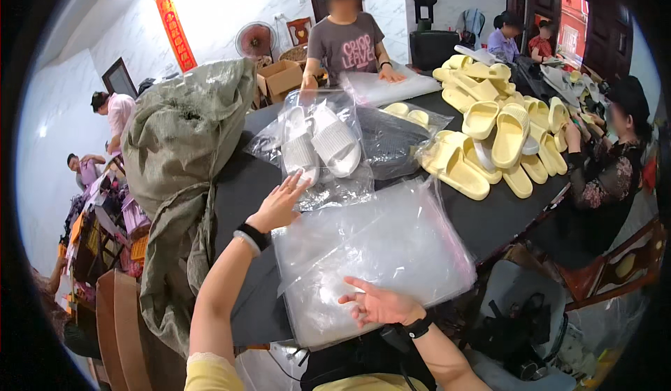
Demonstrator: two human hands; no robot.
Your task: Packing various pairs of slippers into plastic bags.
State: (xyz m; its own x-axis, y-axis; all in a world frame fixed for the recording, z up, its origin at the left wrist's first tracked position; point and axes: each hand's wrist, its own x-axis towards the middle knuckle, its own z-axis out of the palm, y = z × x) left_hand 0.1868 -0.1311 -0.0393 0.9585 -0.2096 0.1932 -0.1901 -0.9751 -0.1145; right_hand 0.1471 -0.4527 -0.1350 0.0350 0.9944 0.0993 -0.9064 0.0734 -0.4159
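Note:
A stack of clear plastic bags (377, 244) lies at the near edge of the dark table. Over its near part hovers my right hand (381, 303), palm turned up, fingers apart and holding nothing. My left hand (277, 201) reaches past the stack's far left corner, fingers stretched out, at the near end of a pair of white slippers (325, 139) in clear plastic. Whether its fingertips touch the plastic I cannot tell. Just right of that pair, a dark grey pair (396, 146) lies in clear film with yellow slippers behind it.
A heap of yellow slippers (510, 129) covers the table's right side. On the left bulges a large grey-green woven sack (185, 132). Across the table a person (349, 38) rests a hand on more plastic bags (384, 87). Another person (608, 160) handles slippers at the right.

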